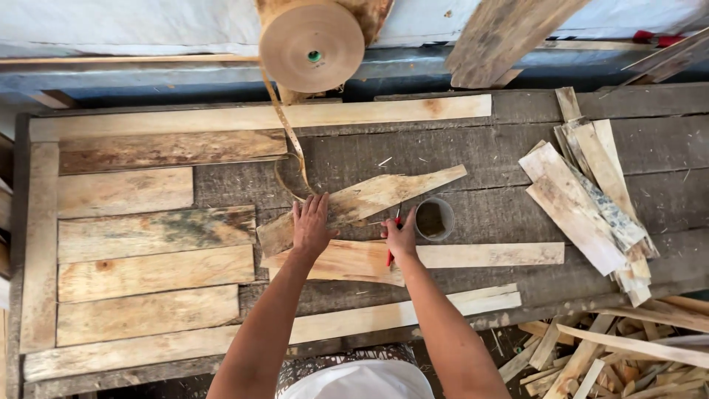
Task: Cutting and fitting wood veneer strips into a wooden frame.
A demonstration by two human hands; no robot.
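Both hands work at the middle of the bench. Left hand lies flat and open, fingers spread, pressing on a thin veneer strip that runs up and away to its right. Right hand is closed around a red-handled tool, likely a cutter; its tip is too small to make out. Under both hands lies a second, longer veneer piece. Just right of the right hand stands a small round cup. Brown tape hangs from a roll above the left hand and curls down to it. Flat boards lie well left; a stack of offcuts lies well right.
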